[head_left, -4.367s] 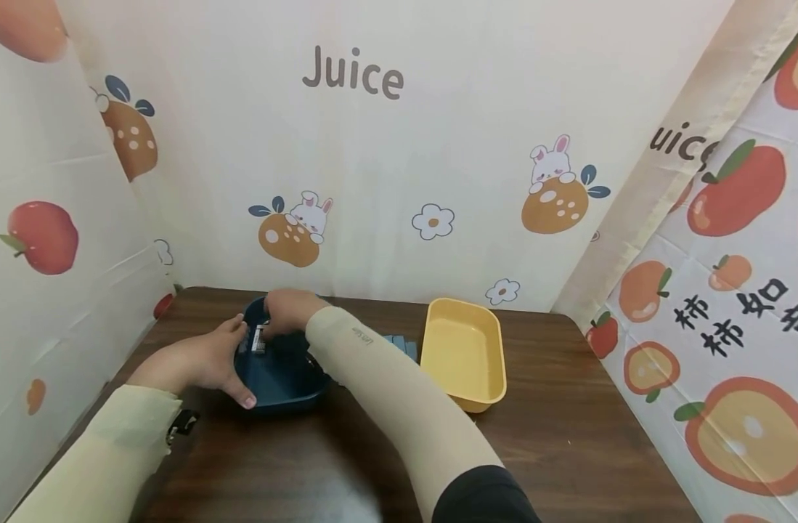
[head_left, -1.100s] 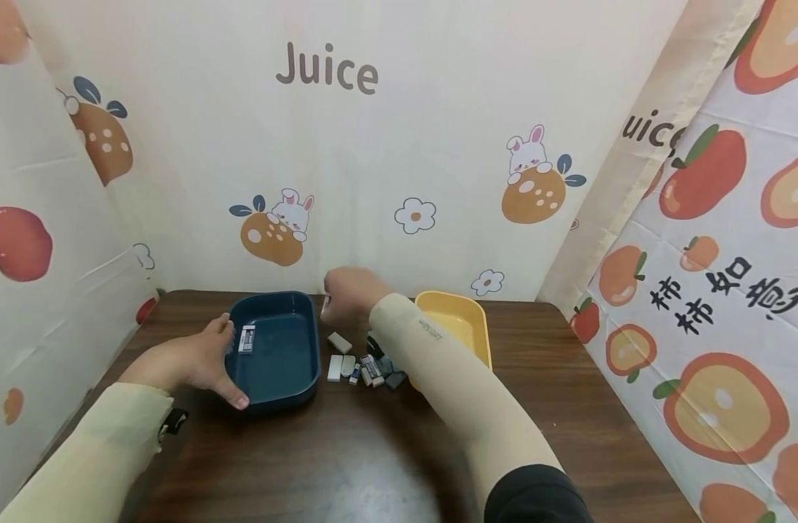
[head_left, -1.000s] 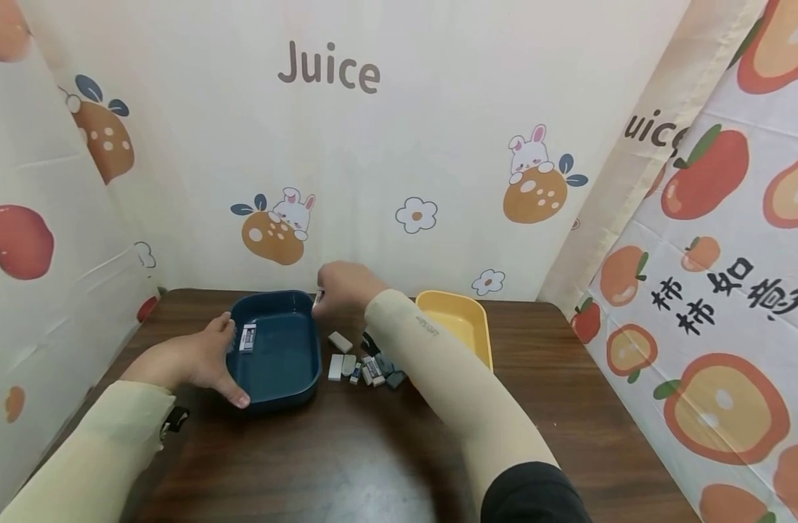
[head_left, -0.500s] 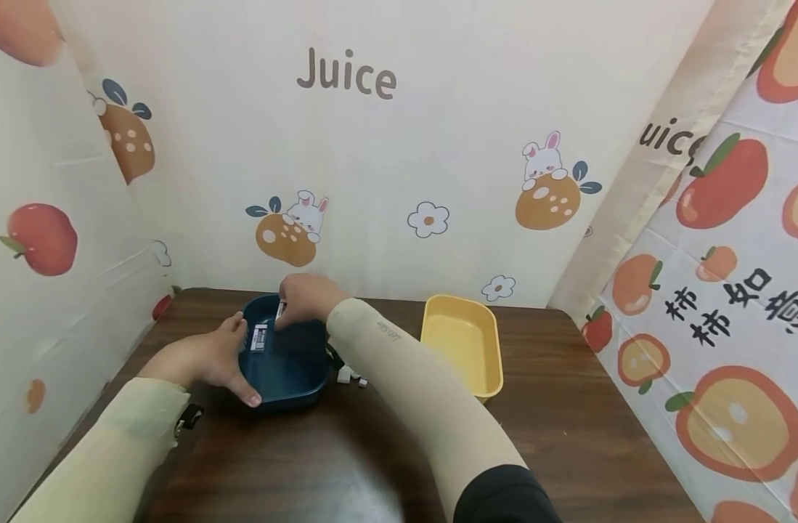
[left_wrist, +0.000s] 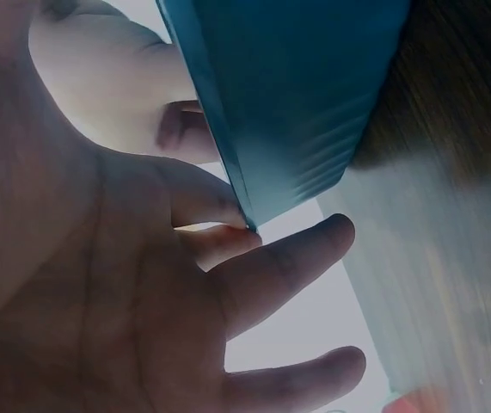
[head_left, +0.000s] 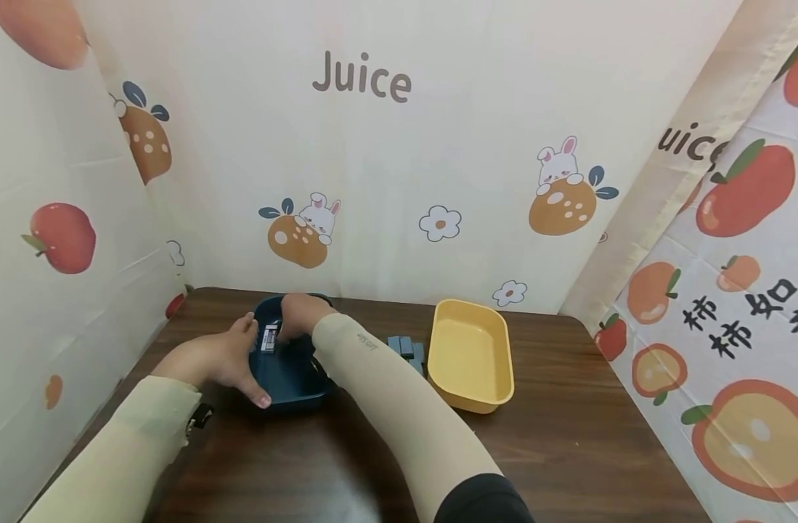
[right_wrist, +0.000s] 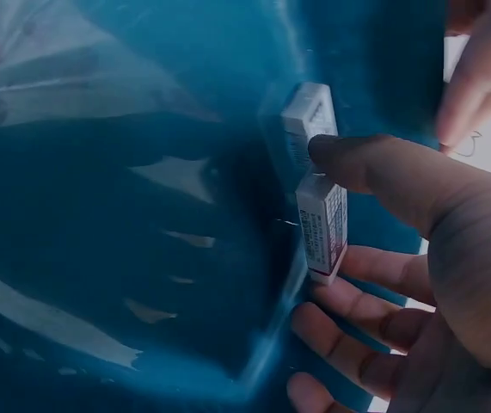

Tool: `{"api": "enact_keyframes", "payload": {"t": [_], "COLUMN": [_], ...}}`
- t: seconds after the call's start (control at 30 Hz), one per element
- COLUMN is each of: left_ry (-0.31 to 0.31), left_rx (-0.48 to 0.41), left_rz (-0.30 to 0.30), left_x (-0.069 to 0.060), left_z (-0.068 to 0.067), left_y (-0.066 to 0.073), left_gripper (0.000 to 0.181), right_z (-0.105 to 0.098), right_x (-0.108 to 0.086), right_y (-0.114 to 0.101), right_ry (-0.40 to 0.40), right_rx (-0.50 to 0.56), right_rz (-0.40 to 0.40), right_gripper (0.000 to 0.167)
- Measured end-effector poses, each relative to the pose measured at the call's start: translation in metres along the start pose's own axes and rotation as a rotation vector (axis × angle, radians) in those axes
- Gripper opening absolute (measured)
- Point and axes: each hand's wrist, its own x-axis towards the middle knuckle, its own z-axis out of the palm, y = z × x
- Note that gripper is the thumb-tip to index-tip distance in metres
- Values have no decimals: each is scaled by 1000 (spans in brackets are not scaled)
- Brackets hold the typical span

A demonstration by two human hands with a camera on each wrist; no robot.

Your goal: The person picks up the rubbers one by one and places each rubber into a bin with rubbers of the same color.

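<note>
My right hand (head_left: 298, 316) reaches down into the dark blue tray (head_left: 287, 374) at the table's back left. In the right wrist view it pinches a white eraser with a printed sleeve (right_wrist: 322, 225) between thumb and fingers. Just beyond that one, a second sleeved eraser (right_wrist: 310, 116) lies along the tray's inner wall; the head view shows one eraser (head_left: 269, 338) near the left wall. My left hand (head_left: 222, 358) rests against the tray's left side with its fingers spread and fairly straight. In the head view, the right hand hides the pinched eraser.
A yellow tray (head_left: 470, 407) stands to the right. Several blue-grey blocks (head_left: 408, 349) lie on the brown table (head_left: 568, 436) just left of it. My right forearm hides the stretch of table beside the blue tray. Printed curtains enclose the back and sides.
Within the last second or so, my right hand has carried the eraser leftward over the blue tray's rim and down inside. My left hand has stayed at the tray's side.
</note>
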Motion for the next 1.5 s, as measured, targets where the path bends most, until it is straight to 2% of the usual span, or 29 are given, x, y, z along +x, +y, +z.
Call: {"api": "enact_keyframes", "payload": {"t": [0.17, 0.3, 0.37, 0.53, 0.8, 1.07, 1.3, 1.5], "left_ry": [7, -1, -2, 4, 1, -8, -14, -18], "left_rx": [4, -9, -13, -11, -9, -3, -17, -19], "left_rz": [-5, 0, 0, 5, 7, 4, 7, 5], "left_x": [-3, -2, -1, -3, -2, -2, -2, -2], "left_z": [-2, -1, 0, -1, -2, -2, -2, -2], "left_y": [-1, 0, 1, 3, 4, 5, 4, 4], "left_gripper": [164, 164, 164, 164, 165, 164, 164, 164], "right_z": [12, 19, 21, 23, 25, 24, 19, 18], "right_x": [13, 23, 25, 15, 11, 10, 1, 4], "right_y": [0, 0, 1, 0, -1, 1, 1, 2], "right_ry": [-2, -26, -23, 16, 22, 20, 14, -16], "right_rx": [-29, -53, -52, -8, -57, -70, -84, -86], "right_rz": [-39, -36, -38, -61, -53, -59, -76, -70], "right_gripper": [24, 21, 28, 47, 37, 38, 44, 42]}}
